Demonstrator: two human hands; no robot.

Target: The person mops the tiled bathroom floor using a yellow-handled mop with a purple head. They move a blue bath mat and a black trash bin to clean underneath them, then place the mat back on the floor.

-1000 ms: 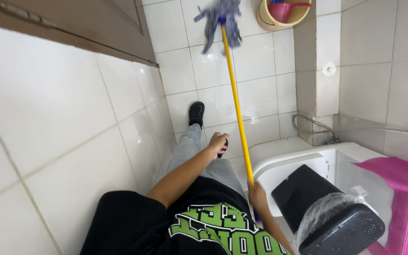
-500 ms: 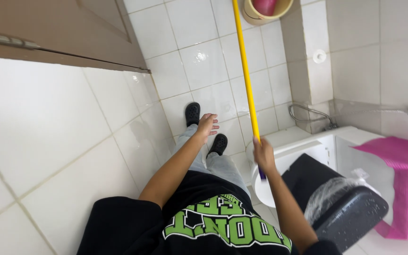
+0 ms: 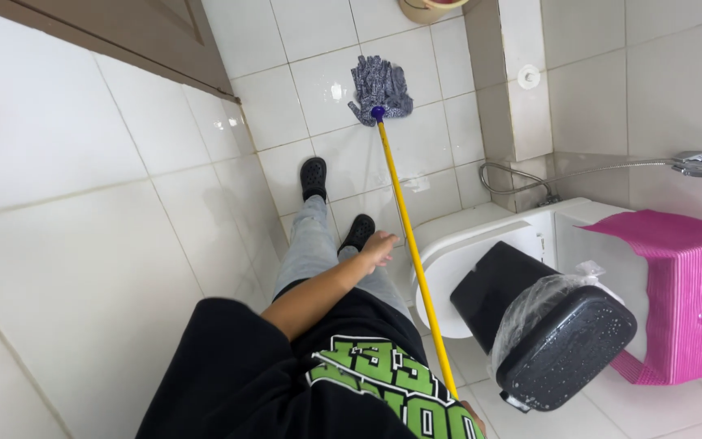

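Note:
A mop with a long yellow handle [image 3: 404, 236] runs from my lap out to its grey-blue string head [image 3: 379, 85], which rests on the white floor tiles ahead of my black shoes [image 3: 314, 176]. My left hand [image 3: 379, 248] hovers just left of the handle with its fingers loosely apart and holds nothing. My right hand [image 3: 471, 416] barely shows at the bottom edge, closed around the handle's near end. I wear grey trousers and a black shirt with a green print.
To the right stands a white toilet [image 3: 457, 244] with its lid down. On it sits a black bin [image 3: 562, 333] with a clear plastic liner, and beside it a pink plastic stool [image 3: 684, 293]. A spray hose [image 3: 530, 175] hangs on the wall. A brown door [image 3: 123, 41] is at upper left.
The mop head has come nearer and is back in view. My right hand has dropped along the handle toward my body. My left hand has lowered beside the handle.

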